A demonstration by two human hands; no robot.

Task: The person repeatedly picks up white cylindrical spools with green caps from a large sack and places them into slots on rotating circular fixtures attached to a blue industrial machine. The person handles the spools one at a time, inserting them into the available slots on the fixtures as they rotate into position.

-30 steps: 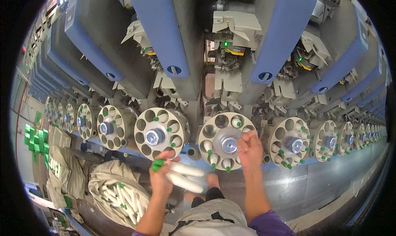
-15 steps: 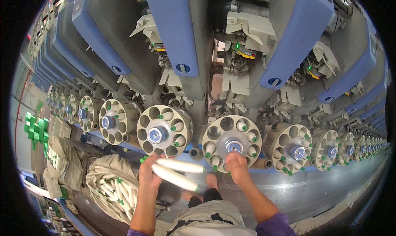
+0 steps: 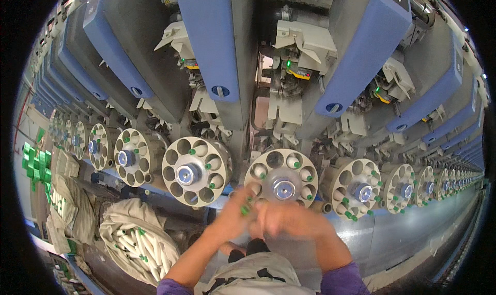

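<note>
My left hand (image 3: 231, 215) and my right hand (image 3: 292, 218) meet just below the round cream bobbin magazine (image 3: 279, 172) in front of me. At my left hand's fingers shows the green end of a yarn bobbin (image 3: 245, 210); the rest of what it holds is hidden or smeared. The fingers of my right hand are blurred by motion, so their grip is unclear. Several white yarn bobbins with green tips, such as a bobbin (image 3: 293, 163), sit in the magazine's pockets around its blue hub (image 3: 284, 189).
More magazines, including a partly filled magazine (image 3: 174, 184) and a fuller magazine (image 3: 356, 166), line the machine both ways. Blue machine panels (image 3: 212, 42) rise above them. A cloth sack (image 3: 139, 210) of white bobbins (image 3: 147, 248) lies at lower left, near stacked green pieces (image 3: 36, 163).
My left hand has moved right and my right hand slightly left and down, so they now meet. The two bobbins that lay in view across my left hand are mostly out of sight. The view has shifted slightly.
</note>
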